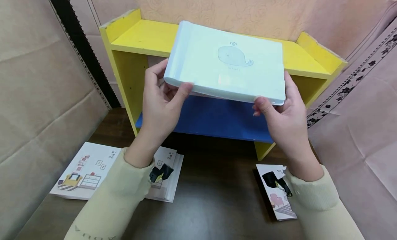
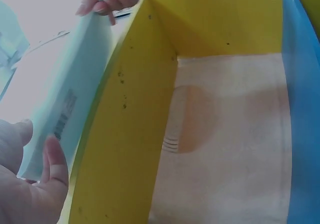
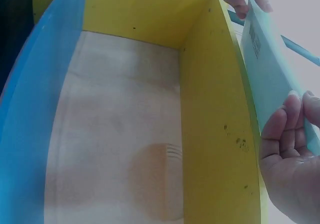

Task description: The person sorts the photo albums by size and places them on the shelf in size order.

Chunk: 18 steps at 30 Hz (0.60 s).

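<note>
Gripping the pale mint whale book (image 1: pixel 231 76) at both ends, my left hand (image 1: pixel 156 111) and right hand (image 1: pixel 286 124) curl thumbs over its lower edge with fingers behind, probably so its weight stays shared. It tilts, cover towards me, before the yellow upper board (image 1: pixel 149 35) of the shelf; I cannot tell whether they touch. White booklets (image 1: pixel 85 169) lie left on the dark table (image 1: pixel 211 195), another booklet (image 1: pixel 280 209) right, seemingly out of my arms' way.
</note>
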Tool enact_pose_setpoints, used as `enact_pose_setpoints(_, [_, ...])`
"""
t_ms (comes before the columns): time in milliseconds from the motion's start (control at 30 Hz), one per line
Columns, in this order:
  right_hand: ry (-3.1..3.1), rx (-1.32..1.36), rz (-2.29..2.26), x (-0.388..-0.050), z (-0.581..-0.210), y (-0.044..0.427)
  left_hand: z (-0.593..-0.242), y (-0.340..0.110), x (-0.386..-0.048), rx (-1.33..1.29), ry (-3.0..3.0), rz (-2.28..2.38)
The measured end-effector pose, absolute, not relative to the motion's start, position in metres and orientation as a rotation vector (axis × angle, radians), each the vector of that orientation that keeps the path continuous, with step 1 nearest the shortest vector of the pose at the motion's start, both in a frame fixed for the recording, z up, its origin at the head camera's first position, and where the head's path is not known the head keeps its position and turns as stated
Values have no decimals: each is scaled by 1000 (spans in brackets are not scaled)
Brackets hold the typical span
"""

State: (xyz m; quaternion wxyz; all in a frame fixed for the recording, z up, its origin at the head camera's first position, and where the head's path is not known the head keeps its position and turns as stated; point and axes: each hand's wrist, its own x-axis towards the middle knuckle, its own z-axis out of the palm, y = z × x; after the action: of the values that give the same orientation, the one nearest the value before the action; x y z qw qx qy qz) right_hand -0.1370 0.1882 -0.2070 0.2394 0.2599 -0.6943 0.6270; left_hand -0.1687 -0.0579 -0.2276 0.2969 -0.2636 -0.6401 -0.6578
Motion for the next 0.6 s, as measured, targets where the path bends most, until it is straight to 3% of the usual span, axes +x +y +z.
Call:
enact_pose_setpoints(433, [-1894,556,1855,-177,-192,199,-198,-63,-173,-673,-1959,-1458])
enact_pose_setpoints(600, [-1926,489,1744,-182,-190,198,-207,-67,-201,-627,-2020,-1358])
